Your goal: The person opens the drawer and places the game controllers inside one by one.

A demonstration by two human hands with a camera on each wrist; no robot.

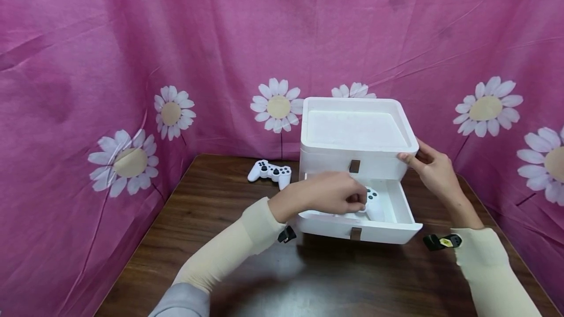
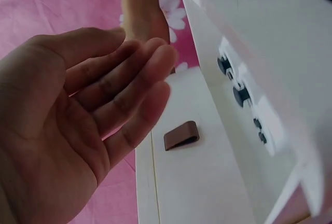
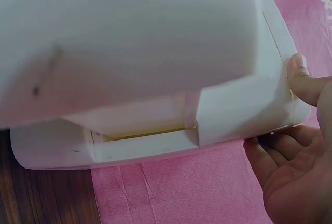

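Note:
A white drawer unit (image 1: 352, 160) stands on the table with its lower drawer (image 1: 383, 234) pulled out. Inside that drawer lies a white game controller (image 1: 375, 207), its dark sticks and buttons showing in the left wrist view. My left hand (image 1: 332, 193) is over the drawer and partly covers the controller in the head view. Its fingers (image 2: 137, 92) are loosely bent, with nothing held between them and the thumb. At the unit's right side, my right hand (image 1: 434, 172) grips the upper front corner, thumb on the front edge and fingers round the side.
A second white game controller (image 1: 270, 172) lies on the brown wooden table (image 1: 211, 219), left of the unit. Brown tabs (image 1: 354, 166) mark the drawer fronts. A pink curtain (image 1: 220, 53) with daisies surrounds the table at the back and sides.

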